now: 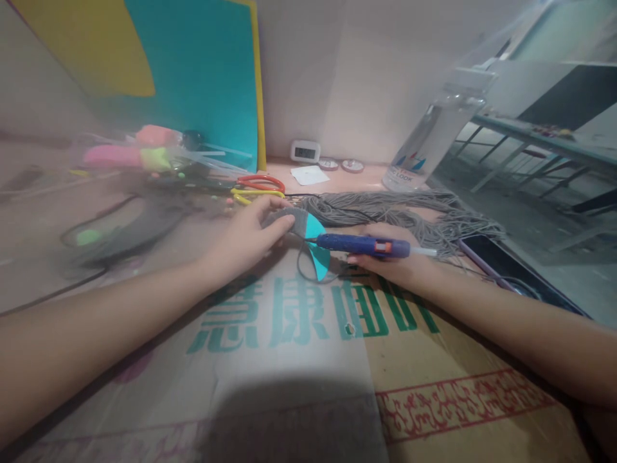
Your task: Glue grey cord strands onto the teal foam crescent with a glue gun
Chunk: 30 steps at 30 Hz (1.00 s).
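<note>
Between the thumb and fingers of my left hand [258, 228] is a turquoise paper cutout [317, 226], partly covered with grey cord [299, 222]. Its turquoise end is shaped like a fish tail and points right. My right hand [398, 269] grips a blue glue gun [349, 243], with a pale glue stick [424, 251] jutting from its back. The gun's nozzle meets the cutout near the edge of the cord-covered part; whether it touches I cannot tell. A loose end of cord loops below the tail. The gun's handle is hidden by my right hand.
Behind my hands lie a heap of grey cord [385, 209] and red- and yellow-handled scissors [260, 186]. A clear bottle [414, 148] stands at back right, a phone [511, 270] at right. A small digital clock [305, 152] is by the wall. Printed cardboard [299, 379] covers the table.
</note>
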Motion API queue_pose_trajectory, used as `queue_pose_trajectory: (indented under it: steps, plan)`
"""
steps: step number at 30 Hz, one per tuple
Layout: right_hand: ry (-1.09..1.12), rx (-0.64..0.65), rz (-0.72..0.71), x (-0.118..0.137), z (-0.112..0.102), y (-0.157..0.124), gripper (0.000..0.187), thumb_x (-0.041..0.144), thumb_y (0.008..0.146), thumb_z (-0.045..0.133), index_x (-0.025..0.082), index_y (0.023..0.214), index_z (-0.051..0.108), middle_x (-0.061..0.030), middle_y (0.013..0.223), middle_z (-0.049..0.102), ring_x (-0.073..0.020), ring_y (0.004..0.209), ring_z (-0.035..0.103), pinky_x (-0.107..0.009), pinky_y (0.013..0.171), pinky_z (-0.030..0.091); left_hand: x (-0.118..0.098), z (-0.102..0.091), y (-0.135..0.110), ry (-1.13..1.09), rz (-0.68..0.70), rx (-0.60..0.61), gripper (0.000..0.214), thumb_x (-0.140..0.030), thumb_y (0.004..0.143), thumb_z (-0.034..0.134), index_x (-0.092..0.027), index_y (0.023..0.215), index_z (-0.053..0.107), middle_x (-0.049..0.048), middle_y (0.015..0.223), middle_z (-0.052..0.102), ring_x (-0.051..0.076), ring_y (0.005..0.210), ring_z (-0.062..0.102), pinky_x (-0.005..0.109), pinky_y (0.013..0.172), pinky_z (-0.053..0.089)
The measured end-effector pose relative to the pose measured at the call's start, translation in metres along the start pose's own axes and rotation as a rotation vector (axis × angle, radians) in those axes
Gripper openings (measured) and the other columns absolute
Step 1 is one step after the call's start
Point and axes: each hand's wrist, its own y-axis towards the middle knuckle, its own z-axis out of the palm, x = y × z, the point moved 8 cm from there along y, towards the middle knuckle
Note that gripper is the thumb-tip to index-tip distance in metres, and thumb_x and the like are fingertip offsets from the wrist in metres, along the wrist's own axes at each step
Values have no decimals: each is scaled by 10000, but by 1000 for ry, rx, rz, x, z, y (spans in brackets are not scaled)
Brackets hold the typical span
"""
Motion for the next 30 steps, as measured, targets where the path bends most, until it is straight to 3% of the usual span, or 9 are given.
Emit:
queue_pose_trajectory:
  steps: [16, 30]
  plan:
    - [56, -24, 95, -14, -1, -3, 279, 481, 742, 719, 219, 832, 689, -38, 739, 688, -210, 733, 630, -300, 629, 455, 0, 0, 0, -18, 19, -8, 299, -404, 828, 616, -217, 1059, 581, -21, 690, 594, 138, 556, 539, 244, 530, 408]
    - [8, -54, 90, -10, -3, -2, 278, 486, 738, 716, 213, 768, 676, -27, 721, 686, -193, 699, 624, -284, 617, 431, 0, 3, 2, -69, 20, 33, 279, -389, 834, 610, -210, 1047, 596, -3, 766, 606, 135, 581, 536, 234, 513, 403]
